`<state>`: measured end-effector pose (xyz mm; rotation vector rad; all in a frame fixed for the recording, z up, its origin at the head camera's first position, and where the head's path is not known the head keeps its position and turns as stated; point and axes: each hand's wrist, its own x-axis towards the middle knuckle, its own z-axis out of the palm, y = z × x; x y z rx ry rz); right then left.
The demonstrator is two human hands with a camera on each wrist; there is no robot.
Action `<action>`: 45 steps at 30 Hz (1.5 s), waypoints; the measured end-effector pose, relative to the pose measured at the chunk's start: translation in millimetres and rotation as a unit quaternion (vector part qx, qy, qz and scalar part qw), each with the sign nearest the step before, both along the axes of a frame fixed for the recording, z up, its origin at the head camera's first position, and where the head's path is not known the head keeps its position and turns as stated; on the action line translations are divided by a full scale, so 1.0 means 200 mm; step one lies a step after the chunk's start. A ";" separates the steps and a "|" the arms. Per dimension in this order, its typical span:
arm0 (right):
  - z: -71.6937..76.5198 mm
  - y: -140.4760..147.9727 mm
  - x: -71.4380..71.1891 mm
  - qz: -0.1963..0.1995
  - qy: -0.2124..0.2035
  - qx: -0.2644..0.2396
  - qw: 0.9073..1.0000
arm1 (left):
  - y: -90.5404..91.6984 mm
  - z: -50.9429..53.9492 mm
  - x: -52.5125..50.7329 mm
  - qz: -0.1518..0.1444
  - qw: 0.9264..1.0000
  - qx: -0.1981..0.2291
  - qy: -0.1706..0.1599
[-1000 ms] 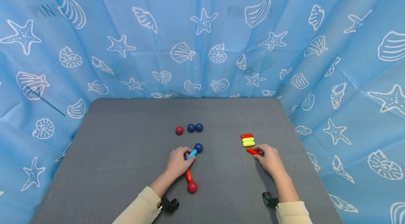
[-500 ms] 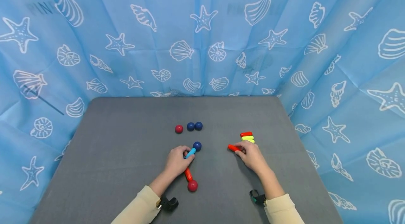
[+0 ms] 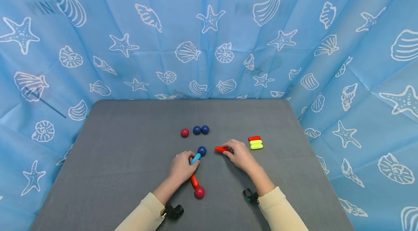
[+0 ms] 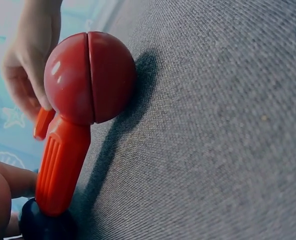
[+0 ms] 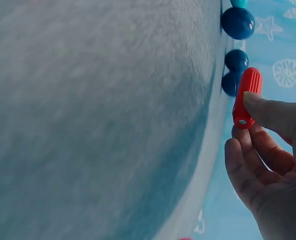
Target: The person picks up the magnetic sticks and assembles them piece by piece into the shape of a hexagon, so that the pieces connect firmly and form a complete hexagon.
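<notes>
My left hand (image 3: pixel 183 165) grips a light-blue magnetic building rod (image 3: pixel 195 158) whose far end meets a blue ball (image 3: pixel 202 151). From under that hand a red rod (image 4: pixel 63 165) runs towards me, with a large red ball (image 4: pixel 90 77) on its end. A dark blue ball (image 4: pixel 48 222) sits at the red rod's other end, beside the left fingers, partly cut off in the left wrist view. Between thumb and fingers, my right hand (image 3: pixel 240 155) pinches another red rod (image 5: pixel 247 97), which has a silvery end. This rod points left towards the blue ball, with a gap between them.
Behind the hands, a red ball (image 3: pixel 184 132) and two blue balls (image 3: pixel 197 130) lie on the grey table (image 3: pixel 130 126). To the right are a red rod (image 3: pixel 254 138) and two yellow rods (image 3: pixel 256 147), side by side. A blue shell-patterned curtain (image 3: pixel 209 42) hangs around the table.
My right hand has carried its red rod leftwards from beside the yellow rods to near the blue ball. The left hand stays almost in place; its blue ball has shifted slightly left.
</notes>
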<state>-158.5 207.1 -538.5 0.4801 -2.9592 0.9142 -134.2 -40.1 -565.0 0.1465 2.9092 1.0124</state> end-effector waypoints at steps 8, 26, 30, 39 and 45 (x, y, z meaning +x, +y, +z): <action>-0.01 -0.09 -0.05 0.052 0.004 -0.002 0.999 | 0.00 0.03 0.00 0.009 1.000 -0.017 -0.018; -0.01 -0.16 -0.09 0.086 -0.005 0.003 0.996 | -0.03 0.07 -0.19 -0.110 0.993 0.015 -0.029; -0.02 -0.17 -0.09 0.089 -0.016 -0.005 0.996 | -0.02 0.06 -0.25 -0.150 0.987 0.033 -0.050; -0.03 -0.18 -0.09 0.105 -0.017 -0.017 0.994 | -0.02 0.03 -0.22 -0.102 0.993 0.021 -0.049; -0.04 -0.20 -0.10 0.118 -0.011 -0.033 0.992 | -0.02 0.00 -0.22 -0.111 0.993 0.009 -0.031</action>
